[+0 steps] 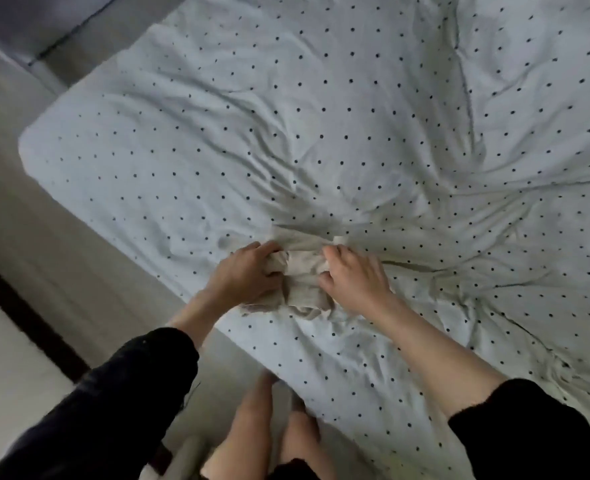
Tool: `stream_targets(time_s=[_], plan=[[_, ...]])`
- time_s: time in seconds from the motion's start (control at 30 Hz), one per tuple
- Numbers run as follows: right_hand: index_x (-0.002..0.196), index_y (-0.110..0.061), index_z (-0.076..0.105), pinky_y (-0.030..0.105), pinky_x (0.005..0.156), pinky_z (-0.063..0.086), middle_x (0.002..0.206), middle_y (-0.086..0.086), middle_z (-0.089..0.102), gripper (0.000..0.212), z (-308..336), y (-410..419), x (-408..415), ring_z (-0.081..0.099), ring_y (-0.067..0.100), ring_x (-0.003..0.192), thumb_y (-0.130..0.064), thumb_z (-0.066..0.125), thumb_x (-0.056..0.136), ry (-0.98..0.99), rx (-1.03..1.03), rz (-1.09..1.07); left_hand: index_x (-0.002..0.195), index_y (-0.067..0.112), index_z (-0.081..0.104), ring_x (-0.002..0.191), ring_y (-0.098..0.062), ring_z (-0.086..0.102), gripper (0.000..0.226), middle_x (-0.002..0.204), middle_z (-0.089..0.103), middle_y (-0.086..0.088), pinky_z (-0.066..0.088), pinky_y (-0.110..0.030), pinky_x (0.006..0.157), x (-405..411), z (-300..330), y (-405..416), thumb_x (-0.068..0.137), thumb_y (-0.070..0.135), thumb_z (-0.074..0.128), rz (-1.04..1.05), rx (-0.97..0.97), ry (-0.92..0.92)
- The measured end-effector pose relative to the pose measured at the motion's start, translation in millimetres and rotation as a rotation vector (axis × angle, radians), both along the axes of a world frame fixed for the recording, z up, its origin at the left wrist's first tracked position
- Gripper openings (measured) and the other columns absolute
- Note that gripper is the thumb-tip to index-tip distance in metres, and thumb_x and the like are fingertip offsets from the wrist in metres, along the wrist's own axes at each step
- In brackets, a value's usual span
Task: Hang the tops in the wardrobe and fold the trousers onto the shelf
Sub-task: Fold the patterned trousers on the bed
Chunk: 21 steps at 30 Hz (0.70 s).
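A bunched garment (304,271) is laid on the bed sheet (356,116), near the bed's near edge and well apart from its far left corner. It is flanked by the left hand (248,271) on its left side and the right hand (352,275) on its right. The floor (27,237) is seen left of the bed.

Two hands — left hand (248,271), right hand (352,278) — one beige garment (302,271), one dotted sheet (321,116).
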State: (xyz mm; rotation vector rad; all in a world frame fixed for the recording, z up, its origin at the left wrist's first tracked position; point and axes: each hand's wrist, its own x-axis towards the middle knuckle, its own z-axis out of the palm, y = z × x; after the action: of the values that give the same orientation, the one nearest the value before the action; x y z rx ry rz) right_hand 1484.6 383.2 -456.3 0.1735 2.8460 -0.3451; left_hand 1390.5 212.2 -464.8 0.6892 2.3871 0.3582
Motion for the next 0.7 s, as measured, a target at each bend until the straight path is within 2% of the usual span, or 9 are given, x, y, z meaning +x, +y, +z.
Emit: stream_targets(time_s=[0.07, 0.17, 0.3, 0.43, 0.6, 0.7], plan=[[0.121, -0.009, 0.045, 0.037, 0.082, 0.038, 0.12, 0.01, 0.058, 0.038, 11.2, -20.2, -5.8, 0.054, 0.029, 0.11, -0.033, 0.045, 0.091, -0.12, -0.017, 0.109, 0.123, 0.029, 0.051, 0.099, -0.027, 0.058, 0.048, 0.111, 0.061, -0.002, 0.047, -0.035, 0.077, 18.7, 2.7, -36.0, 0.077, 0.032, 0.063, 0.118, 0.05, -0.047], [0.121, -0.011, 0.043, 0.038, 0.09, 0.036, 0.123, 0.01, 0.056, 0.036, 23.0, -63.5, -24.1, 0.05, 0.027, 0.114, -0.032, 0.042, 0.091, -0.193, -0.047, 0.206, 0.119, 0.029, 0.052, 0.095, -0.025, 0.058, 0.044, 0.107, 0.062, -0.001, 0.041, -0.029, 0.07, 34.1, 7.6, -85.9, 0.076, 0.029, 0.061, 0.294, 0.08, -0.086], [0.12, -0.011, 0.044, 0.037, 0.085, 0.038, 0.121, 0.01, 0.058, 0.036, 36.8, -134.5, -62.4, 0.054, 0.029, 0.11, -0.03, 0.042, 0.09, -0.241, -0.037, 0.306, 0.117, 0.029, 0.053, 0.096, -0.027, 0.059, 0.041, 0.108, 0.063, 0.0, 0.037, -0.028, 0.068, 22.9, 22.9, -156.8, 0.076, 0.026, 0.059, 0.457, 0.096, -0.067], [0.12, -0.011, 0.046, 0.035, 0.083, 0.039, 0.118, 0.01, 0.059, 0.037, 60.2, -218.1, -118.1, 0.055, 0.028, 0.107, -0.032, 0.043, 0.089, -0.239, -0.03, 0.407, 0.113, 0.031, 0.055, 0.098, -0.026, 0.06, 0.041, 0.106, 0.066, 0.003, 0.043, -0.03, 0.071, -10.0, 40.8, -245.3, 0.073, 0.034, 0.056, 0.592, 0.163, -0.06], [0.113, -0.011, 0.048, 0.034, 0.081, 0.038, 0.117, 0.011, 0.059, 0.032, 91.8, -336.7, -231.4, 0.054, 0.028, 0.106, -0.031, 0.045, 0.089, -0.162, -0.043, 0.544, 0.108, 0.03, 0.056, 0.097, -0.025, 0.061, 0.041, 0.103, 0.066, 0.004, 0.049, -0.036, 0.078, -95.6, 68.8, -365.5, 0.069, 0.041, 0.052, 0.707, 0.236, -0.016], [0.109, -0.011, 0.049, 0.032, 0.074, 0.029, 0.115, 0.009, 0.059, 0.029, 109.4, -402.3, -301.0, 0.053, 0.027, 0.107, -0.03, 0.046, 0.087, -0.076, -0.07, 0.564, 0.109, 0.03, 0.054, 0.095, -0.025, 0.061, 0.047, 0.103, 0.065, 0.003, 0.05, -0.037, 0.08, -162.1, 90.2, -429.1, 0.065, 0.044, 0.047, 0.748, 0.242, 0.07]])
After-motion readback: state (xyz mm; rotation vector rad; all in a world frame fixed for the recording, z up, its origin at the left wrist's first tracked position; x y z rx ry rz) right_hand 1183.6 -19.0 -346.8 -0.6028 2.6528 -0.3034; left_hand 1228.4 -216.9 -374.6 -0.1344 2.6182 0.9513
